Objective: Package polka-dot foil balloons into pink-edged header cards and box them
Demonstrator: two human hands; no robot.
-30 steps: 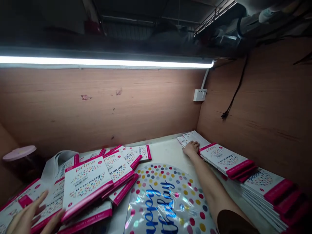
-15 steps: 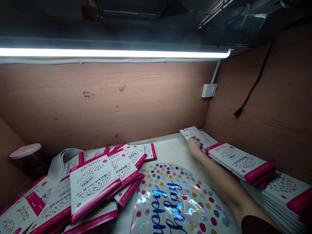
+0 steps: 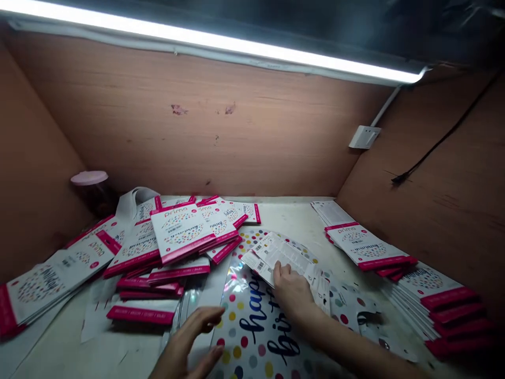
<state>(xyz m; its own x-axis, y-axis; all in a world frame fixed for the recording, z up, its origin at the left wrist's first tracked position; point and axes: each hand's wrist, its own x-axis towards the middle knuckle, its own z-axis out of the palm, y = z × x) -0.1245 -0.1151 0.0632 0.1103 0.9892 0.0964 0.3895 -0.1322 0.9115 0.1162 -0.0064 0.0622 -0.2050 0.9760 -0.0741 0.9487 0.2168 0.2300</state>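
Observation:
My right hand (image 3: pixel 292 289) grips a couple of white printed sheets (image 3: pixel 282 253) with barcodes and small text, over a flat foil balloon (image 3: pixel 252 316). The balloon is clear-looking, with coloured dots and dark blue "happy" lettering. My left hand (image 3: pixel 193 342) hovers by the balloon's left edge, thumb and fingers apart, holding nothing. Left of it lies a loose heap of white and pink balloon packets (image 3: pixel 183 231). At the back right, more printed sheets (image 3: pixel 333 213) lie beside a stack of packets (image 3: pixel 365 245).
Another packet stack (image 3: pixel 434 287) lies at the near right. A dark jar with a pink lid (image 3: pixel 90 178) stands at the back left. Wooden panels (image 3: pixel 236 142) enclose the table. A light tube (image 3: pixel 221 42) runs overhead, and a black cable (image 3: pixel 450 134) hangs at right.
My right hand has come back from the rear right corner with printed sheets, which are now over the balloon. My left hand has come into view. The camera has tilted and shifted.

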